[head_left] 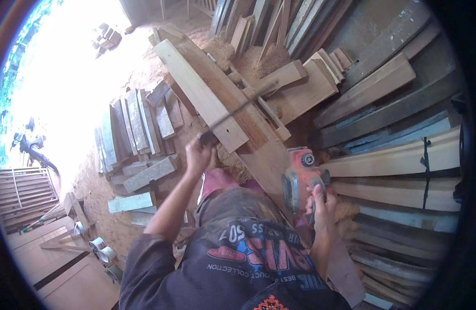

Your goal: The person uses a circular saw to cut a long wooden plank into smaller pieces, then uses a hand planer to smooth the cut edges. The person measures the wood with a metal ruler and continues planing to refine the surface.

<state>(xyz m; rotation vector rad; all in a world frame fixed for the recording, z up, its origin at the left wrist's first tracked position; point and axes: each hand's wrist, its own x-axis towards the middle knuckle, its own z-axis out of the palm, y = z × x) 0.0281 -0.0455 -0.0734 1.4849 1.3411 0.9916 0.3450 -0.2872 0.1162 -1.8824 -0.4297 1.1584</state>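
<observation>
My right hand is closed around the handle of a red electric hand planer, which sits at the right side of a wide wooden workbench plank. Ahead and to the left, my left hand is closed at the dark end of a long thin bar. This bar crosses over a pale wooden board that lies lengthwise on the bench. Whether the bar is a clamp or another tool, I cannot tell. The board's near end lies just right of my left hand.
Sawdust and short offcuts cover the floor at left. Long planks are stacked close on the right. More boards lean at the back, beside a sawdust heap. White cups and wooden panels are at lower left.
</observation>
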